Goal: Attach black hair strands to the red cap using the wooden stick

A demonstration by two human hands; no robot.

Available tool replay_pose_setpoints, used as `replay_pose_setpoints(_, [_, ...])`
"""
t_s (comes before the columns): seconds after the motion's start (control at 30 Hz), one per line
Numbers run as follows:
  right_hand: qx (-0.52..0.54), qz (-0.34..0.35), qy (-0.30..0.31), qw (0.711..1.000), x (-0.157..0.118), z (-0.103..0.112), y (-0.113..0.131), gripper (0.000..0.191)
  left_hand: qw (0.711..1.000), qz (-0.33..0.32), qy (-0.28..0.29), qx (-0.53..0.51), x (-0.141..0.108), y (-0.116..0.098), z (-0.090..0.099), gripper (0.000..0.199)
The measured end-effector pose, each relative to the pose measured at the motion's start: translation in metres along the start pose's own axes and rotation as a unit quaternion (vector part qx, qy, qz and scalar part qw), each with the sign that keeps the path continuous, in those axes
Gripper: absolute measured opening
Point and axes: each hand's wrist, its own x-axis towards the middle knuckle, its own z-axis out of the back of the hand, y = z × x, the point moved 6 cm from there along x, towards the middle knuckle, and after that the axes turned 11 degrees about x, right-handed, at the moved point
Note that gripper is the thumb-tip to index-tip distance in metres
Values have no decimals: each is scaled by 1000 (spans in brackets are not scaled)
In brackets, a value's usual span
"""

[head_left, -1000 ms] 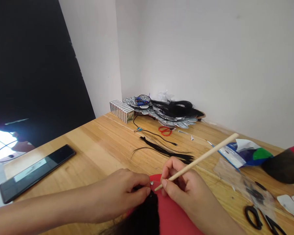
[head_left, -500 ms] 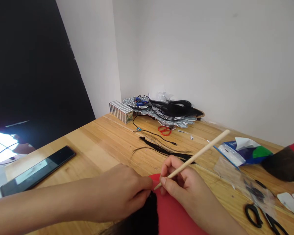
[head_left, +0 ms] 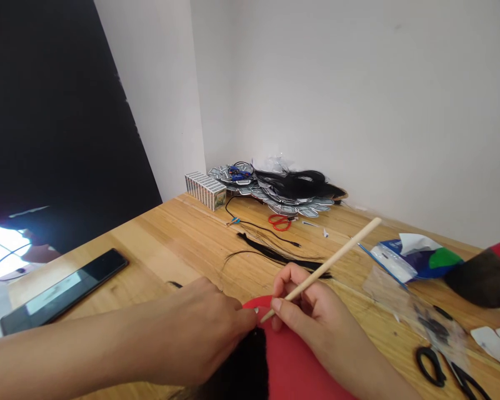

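Note:
In my right hand [head_left: 320, 316] is a pale wooden stick [head_left: 341, 254], gripped like a pencil between thumb and fingers. Its pointed tip rests at or just over a rounded red surface [head_left: 302, 364], close to my left fingertips. My left hand [head_left: 200, 328] is closed, thumb and forefinger pinched at the top edge of a black hair-like patch [head_left: 244, 366] lying on the red surface. What the pinch holds is hidden. A small dark end [head_left: 174, 284] shows behind the left knuckles; I cannot tell what it belongs to.
On the wooden table lie a phone [head_left: 66, 291] at left, black-handled scissors [head_left: 431, 366] at right, and loose black strands [head_left: 270, 253]. Red-handled scissors [head_left: 280, 222], a row of small boxes [head_left: 206, 190], a black hair bundle [head_left: 304, 183] and a blue packet [head_left: 425, 258] are farther back.
The left fingers have shifted slightly, uncovering more of the red surface above them, and a dark end now shows behind that hand. The stick's upper end has dipped slightly left.

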Motion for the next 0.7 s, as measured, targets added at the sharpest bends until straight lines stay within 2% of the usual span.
replay_pose_setpoints(0.17, [2,-6,-6,1000,-1,1,0,7,999,-18,-31,3,-8,2,-5,18])
replay_pose_setpoints(0.33, [8,-7,-10,1000,-1,0,2,8,991,-28,-128,25,-23,2,-5,23])
replay_pose_setpoints(0.43, [13,-11,-14,1000,0,-1,3,9,984,-32,-166,-58,-31,1,-13,26])
replay_pose_setpoints(0.5, [9,-14,-16,1000,0,-1,3,10,967,-25,-195,-164,-34,3,-19,27])
replay_pose_setpoints(0.57, [2,-15,-17,1000,0,0,3,10,934,-17,-230,-273,-33,6,-23,26])
replay_pose_setpoints(0.7, [-2,-28,-19,999,0,1,0,11,865,1,-244,-438,-24,15,-33,24])
